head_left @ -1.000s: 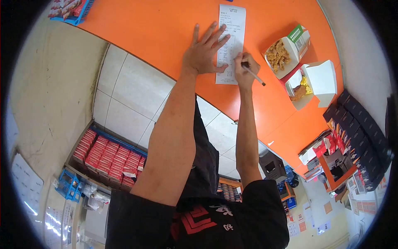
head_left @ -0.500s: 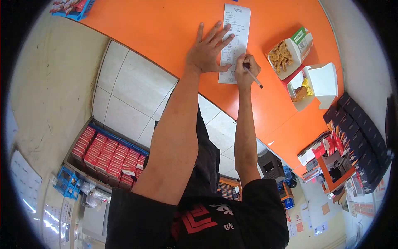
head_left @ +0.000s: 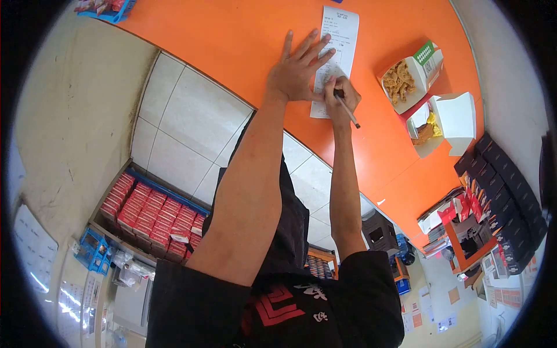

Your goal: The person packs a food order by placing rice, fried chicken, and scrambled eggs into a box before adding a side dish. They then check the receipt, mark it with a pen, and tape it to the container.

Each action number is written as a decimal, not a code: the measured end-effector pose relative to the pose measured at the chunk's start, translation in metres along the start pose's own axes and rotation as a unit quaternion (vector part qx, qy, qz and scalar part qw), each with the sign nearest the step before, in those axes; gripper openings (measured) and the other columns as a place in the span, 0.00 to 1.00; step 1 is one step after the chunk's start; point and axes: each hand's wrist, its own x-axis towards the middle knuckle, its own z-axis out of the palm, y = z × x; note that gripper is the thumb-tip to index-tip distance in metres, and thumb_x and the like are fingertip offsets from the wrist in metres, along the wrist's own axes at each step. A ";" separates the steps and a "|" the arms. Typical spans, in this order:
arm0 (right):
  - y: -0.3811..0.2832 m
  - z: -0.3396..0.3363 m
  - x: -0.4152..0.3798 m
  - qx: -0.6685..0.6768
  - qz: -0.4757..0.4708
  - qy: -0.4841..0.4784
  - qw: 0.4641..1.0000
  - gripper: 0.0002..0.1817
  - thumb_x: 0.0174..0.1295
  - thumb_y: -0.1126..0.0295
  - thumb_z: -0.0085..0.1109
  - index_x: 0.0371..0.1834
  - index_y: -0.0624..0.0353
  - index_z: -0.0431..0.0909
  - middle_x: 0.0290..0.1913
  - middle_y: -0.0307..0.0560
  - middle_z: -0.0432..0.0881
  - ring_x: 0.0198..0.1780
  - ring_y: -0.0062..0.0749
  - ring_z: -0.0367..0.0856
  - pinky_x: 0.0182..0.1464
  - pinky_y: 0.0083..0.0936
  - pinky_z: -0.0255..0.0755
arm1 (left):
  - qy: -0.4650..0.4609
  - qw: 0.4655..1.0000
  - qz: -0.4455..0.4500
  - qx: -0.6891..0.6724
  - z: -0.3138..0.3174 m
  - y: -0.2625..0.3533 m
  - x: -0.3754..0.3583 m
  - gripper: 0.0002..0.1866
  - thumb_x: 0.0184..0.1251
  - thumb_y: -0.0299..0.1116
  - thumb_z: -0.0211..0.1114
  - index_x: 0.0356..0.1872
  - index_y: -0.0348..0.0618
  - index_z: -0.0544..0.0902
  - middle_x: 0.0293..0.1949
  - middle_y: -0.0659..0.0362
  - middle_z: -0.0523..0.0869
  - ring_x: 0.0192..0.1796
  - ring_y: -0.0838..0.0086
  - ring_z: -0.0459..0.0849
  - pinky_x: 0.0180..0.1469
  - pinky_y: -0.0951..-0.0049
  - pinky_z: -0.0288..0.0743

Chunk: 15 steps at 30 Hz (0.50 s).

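A long printed receipt (head_left: pixel 342 29) lies on the orange counter (head_left: pixel 232 52). Across its left side my left hand (head_left: pixel 296 72) rests flat, fingers spread, pressing on the paper. My right hand (head_left: pixel 341 100) is closed around a pen (head_left: pixel 350 113) over the lower part of the receipt. The pen's tip is hidden behind the fingers. To the right stand two opened food boxes: one holds fried pieces (head_left: pixel 399 82), the other box (head_left: pixel 455 119) holds a browned piece and something yellow.
A blue basket (head_left: pixel 110 14) with packets stands at the counter's far left. Stacked black boxes (head_left: pixel 502 197) line the right side beside an orange-framed stand (head_left: pixel 464 246). Below left, a shelf holds rows of red boxes (head_left: pixel 154 217). Floor tiles (head_left: pixel 191 110) show beyond the counter edge.
My right hand and pen have shifted slightly up and left on the receipt. The view has shifted a little, so the receipt and boxes appear slightly further right.
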 end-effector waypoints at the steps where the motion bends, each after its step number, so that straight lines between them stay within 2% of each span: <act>1: -0.003 -0.001 0.002 -0.001 -0.010 -0.013 1.000 0.16 0.59 0.81 0.59 0.18 0.61 0.65 0.16 0.41 0.70 0.17 0.18 0.65 0.21 0.19 0.61 | 0.007 1.000 0.001 -0.008 0.001 0.000 0.000 0.51 0.36 0.65 0.70 0.69 0.62 0.67 0.75 0.67 0.57 0.78 0.69 0.46 0.75 0.41 0.29; 4: -0.001 0.000 0.000 -0.017 0.037 0.040 0.998 0.15 0.59 0.82 0.59 0.18 0.62 0.65 0.18 0.41 0.72 0.19 0.17 0.66 0.22 0.18 0.62 | 0.024 1.000 0.000 -0.015 0.002 -0.001 -0.001 0.50 0.37 0.63 0.70 0.68 0.62 0.68 0.75 0.67 0.57 0.78 0.69 0.46 0.75 0.40 0.29; 7: 0.011 -0.002 -0.001 0.046 0.023 0.090 0.995 0.14 0.64 0.78 0.57 0.21 0.61 0.65 0.20 0.37 0.73 0.23 0.11 0.66 0.23 0.13 0.59 | 0.029 1.000 0.006 0.001 0.005 0.000 -0.001 0.48 0.38 0.63 0.69 0.68 0.62 0.69 0.74 0.68 0.57 0.77 0.69 0.47 0.75 0.40 0.29; 10: 0.012 -0.020 0.002 0.182 0.106 0.132 0.968 0.11 0.60 0.80 0.60 0.25 0.61 0.68 0.22 0.40 0.75 0.24 0.12 0.68 0.25 0.14 0.63 | 0.031 0.999 0.011 0.022 0.007 -0.003 -0.001 0.46 0.40 0.63 0.68 0.67 0.63 0.70 0.74 0.70 0.59 0.77 0.69 0.48 0.75 0.40 0.29; 11: 0.014 -0.017 0.003 0.142 0.042 0.111 0.983 0.10 0.59 0.79 0.63 0.27 0.61 0.69 0.22 0.37 0.74 0.24 0.10 0.67 0.25 0.13 0.62 | 0.027 0.999 0.012 0.031 0.006 -0.003 0.000 0.45 0.41 0.64 0.67 0.67 0.63 0.70 0.74 0.71 0.59 0.77 0.69 0.48 0.75 0.40 0.28; 14: -0.008 -0.011 0.006 0.110 0.081 0.009 0.991 0.11 0.58 0.78 0.65 0.27 0.60 0.69 0.21 0.35 0.74 0.23 0.10 0.66 0.24 0.12 0.60 | 0.025 0.999 0.013 0.025 0.007 -0.001 -0.002 0.45 0.42 0.64 0.67 0.67 0.65 0.70 0.73 0.72 0.59 0.77 0.70 0.48 0.75 0.40 0.27; 15: -0.002 -0.006 0.007 0.087 0.060 0.031 0.994 0.12 0.57 0.78 0.66 0.25 0.60 0.69 0.19 0.34 0.73 0.21 0.10 0.65 0.23 0.13 0.59 | 0.028 0.999 0.012 0.019 0.007 -0.002 -0.001 0.44 0.42 0.64 0.67 0.67 0.65 0.70 0.73 0.73 0.59 0.77 0.70 0.47 0.75 0.40 0.26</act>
